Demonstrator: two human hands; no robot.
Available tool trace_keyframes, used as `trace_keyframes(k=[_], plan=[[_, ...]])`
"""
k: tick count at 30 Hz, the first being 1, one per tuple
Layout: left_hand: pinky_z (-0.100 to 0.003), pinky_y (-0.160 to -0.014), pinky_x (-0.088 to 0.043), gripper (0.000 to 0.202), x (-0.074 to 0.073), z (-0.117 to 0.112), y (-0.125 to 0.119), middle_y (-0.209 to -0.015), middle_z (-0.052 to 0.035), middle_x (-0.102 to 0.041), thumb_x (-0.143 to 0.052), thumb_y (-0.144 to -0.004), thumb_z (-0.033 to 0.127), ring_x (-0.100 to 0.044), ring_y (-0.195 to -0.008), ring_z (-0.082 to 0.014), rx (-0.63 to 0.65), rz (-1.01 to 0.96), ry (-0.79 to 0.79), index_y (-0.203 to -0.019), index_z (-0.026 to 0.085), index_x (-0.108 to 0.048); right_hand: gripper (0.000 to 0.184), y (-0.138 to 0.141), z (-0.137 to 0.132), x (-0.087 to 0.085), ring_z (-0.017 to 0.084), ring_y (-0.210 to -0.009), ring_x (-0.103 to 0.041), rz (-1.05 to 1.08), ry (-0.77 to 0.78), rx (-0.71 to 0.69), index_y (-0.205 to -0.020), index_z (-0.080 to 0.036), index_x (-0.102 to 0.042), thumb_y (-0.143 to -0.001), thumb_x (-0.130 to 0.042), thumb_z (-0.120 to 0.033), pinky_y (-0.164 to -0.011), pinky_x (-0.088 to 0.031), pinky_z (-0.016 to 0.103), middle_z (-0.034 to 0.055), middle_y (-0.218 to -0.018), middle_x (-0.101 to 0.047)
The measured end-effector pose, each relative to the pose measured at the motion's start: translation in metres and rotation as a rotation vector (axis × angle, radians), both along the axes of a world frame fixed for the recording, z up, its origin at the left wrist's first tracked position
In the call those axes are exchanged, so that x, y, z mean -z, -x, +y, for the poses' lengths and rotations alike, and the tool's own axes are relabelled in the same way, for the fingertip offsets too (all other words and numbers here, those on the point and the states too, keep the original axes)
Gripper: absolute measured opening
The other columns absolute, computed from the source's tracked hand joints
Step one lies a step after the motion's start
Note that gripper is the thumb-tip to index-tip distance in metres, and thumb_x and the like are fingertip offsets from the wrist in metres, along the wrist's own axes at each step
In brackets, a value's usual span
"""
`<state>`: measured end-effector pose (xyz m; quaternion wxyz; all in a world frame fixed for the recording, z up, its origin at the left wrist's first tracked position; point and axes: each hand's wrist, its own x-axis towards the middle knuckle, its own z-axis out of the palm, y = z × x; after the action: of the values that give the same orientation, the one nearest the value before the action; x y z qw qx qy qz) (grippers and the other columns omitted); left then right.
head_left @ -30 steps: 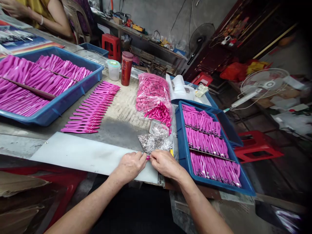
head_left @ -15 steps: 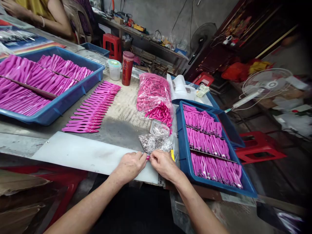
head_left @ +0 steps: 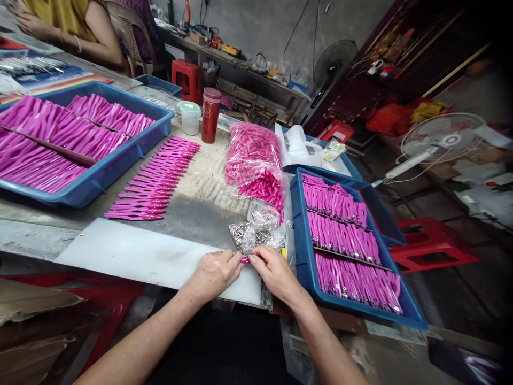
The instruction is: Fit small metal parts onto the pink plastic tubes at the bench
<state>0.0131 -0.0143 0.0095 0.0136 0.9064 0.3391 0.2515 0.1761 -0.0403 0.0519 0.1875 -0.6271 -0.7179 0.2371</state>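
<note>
Over the white board (head_left: 132, 254), my left hand (head_left: 216, 271) is closed around a small glossy magenta piece (head_left: 245, 260), whose tip pokes out past the fingers. My right hand (head_left: 274, 272) pinches right at that tip; whatever lies between its thumb and forefinger is too small to make out. Just beyond the hands is a heap of tiny silvery metal parts (head_left: 256, 235) with clear plastic around it. Farther back, magenta pieces like the held one spill from a clear plastic bag (head_left: 254, 152). A row of pink-purple handle-like pieces with magenta ends (head_left: 154, 179) lies to the left.
Blue trays of pink-purple pieces stand at left (head_left: 132, 160) and right (head_left: 300, 251). Behind are a red tumbler (head_left: 210, 115) and a lidded plastic tub (head_left: 189, 118). Something yellow (head_left: 284, 252) shows beside my right hand. Another person's arm (head_left: 102, 37) is at far left.
My right hand's fingers have loosened slightly and shifted a little right, showing more of the magenta tip. My left hand keeps its hold. The whole view has shifted slightly.
</note>
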Motion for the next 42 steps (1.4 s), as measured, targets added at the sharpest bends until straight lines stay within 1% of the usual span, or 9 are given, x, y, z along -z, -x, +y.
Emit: trace_keyframes(k=[3,6,11,17,22,26,30,34,42], plan=[[-0.022,-0.047,-0.039,0.019,0.001,0.001,0.001,-0.058,0.0007,-0.049,-0.037,-0.084,0.022,-0.051,-0.051,-0.0109,0.019,-0.007,-0.010,-0.074,0.017,-0.052,0.023,0.006,0.000,0.003,0.012,-0.063,-0.048,0.004,0.051,-0.005,-0.069,-0.018,-0.052,-0.084,-0.039,-0.029,-0.059,-0.034,0.022,-0.0002,-0.065,-0.053],[-0.023,-0.048,-0.039,0.019,0.001,0.001,0.002,-0.058,0.0005,-0.050,-0.036,-0.084,0.022,-0.052,-0.052,-0.0118,0.032,0.006,-0.003,-0.074,0.017,-0.052,0.023,0.009,0.000,0.005,0.010,-0.056,-0.045,0.036,0.094,0.028,-0.067,-0.018,-0.051,-0.083,-0.040,-0.029,-0.053,-0.032,0.021,-0.0026,-0.059,-0.051],[-0.022,-0.048,-0.040,0.020,0.001,0.001,0.002,-0.059,0.0004,-0.050,-0.036,-0.084,0.023,-0.051,-0.053,-0.0113,0.040,-0.013,0.008,-0.074,0.017,-0.052,0.022,0.009,0.000,0.010,0.009,-0.054,-0.043,0.111,0.100,0.063,-0.065,-0.018,-0.050,-0.081,-0.042,-0.029,-0.050,-0.030,0.019,-0.0039,-0.057,-0.048],[-0.021,-0.047,-0.039,0.020,0.001,0.001,0.002,-0.057,0.0006,-0.050,-0.036,-0.084,0.022,-0.051,-0.050,-0.0108,0.034,-0.013,0.007,-0.072,0.017,-0.052,0.033,0.006,-0.001,0.017,0.009,-0.051,-0.039,0.195,0.092,0.084,-0.058,-0.018,-0.043,-0.085,-0.033,-0.034,-0.047,-0.028,0.020,-0.0045,-0.053,-0.040],[-0.022,-0.047,-0.040,0.021,0.001,0.002,0.002,-0.058,0.0001,-0.051,-0.036,-0.084,0.023,-0.052,-0.051,-0.0117,0.036,0.002,0.008,-0.074,0.017,-0.053,0.028,0.008,-0.001,0.017,0.009,-0.052,-0.041,0.176,0.098,0.097,-0.062,-0.018,-0.046,-0.083,-0.038,-0.033,-0.049,-0.028,0.020,-0.0045,-0.054,-0.045],[-0.021,-0.049,-0.040,0.021,0.000,0.001,0.002,-0.058,0.0002,-0.050,-0.036,-0.084,0.023,-0.051,-0.052,-0.0112,0.051,0.021,0.025,-0.073,0.017,-0.053,0.026,0.010,-0.001,0.015,0.008,-0.050,-0.040,0.148,0.100,0.110,-0.062,-0.018,-0.046,-0.082,-0.040,-0.032,-0.047,-0.026,0.020,-0.0052,-0.052,-0.043],[-0.022,-0.049,-0.039,0.019,0.001,0.001,0.002,-0.059,0.0003,-0.050,-0.037,-0.084,0.023,-0.051,-0.052,-0.0119,0.057,0.026,0.031,-0.074,0.017,-0.052,0.025,0.011,-0.002,0.017,0.009,-0.052,-0.041,0.127,0.059,0.110,-0.061,-0.018,-0.044,-0.082,-0.039,-0.031,-0.049,-0.028,0.020,-0.0046,-0.053,-0.044],[-0.022,-0.048,-0.039,0.015,0.001,-0.001,0.002,-0.060,0.0004,-0.051,-0.039,-0.083,0.022,-0.051,-0.052,-0.0119,0.041,0.036,0.021,-0.074,0.017,-0.050,0.025,0.013,-0.006,0.023,0.011,-0.055,-0.045,0.122,-0.005,0.082,-0.062,-0.019,-0.043,-0.084,-0.036,-0.030,-0.051,-0.031,0.021,-0.0020,-0.057,-0.049],[-0.021,-0.046,-0.038,0.012,0.002,-0.007,0.001,-0.059,0.0017,-0.051,-0.043,-0.080,0.027,-0.051,-0.050,-0.0109,-0.024,0.066,-0.002,-0.072,0.018,-0.046,0.030,0.011,-0.013,0.055,0.013,-0.050,-0.052,0.126,-0.235,0.075,-0.066,-0.020,-0.047,-0.086,-0.031,-0.037,-0.048,-0.036,0.021,-0.0002,-0.055,-0.055]])
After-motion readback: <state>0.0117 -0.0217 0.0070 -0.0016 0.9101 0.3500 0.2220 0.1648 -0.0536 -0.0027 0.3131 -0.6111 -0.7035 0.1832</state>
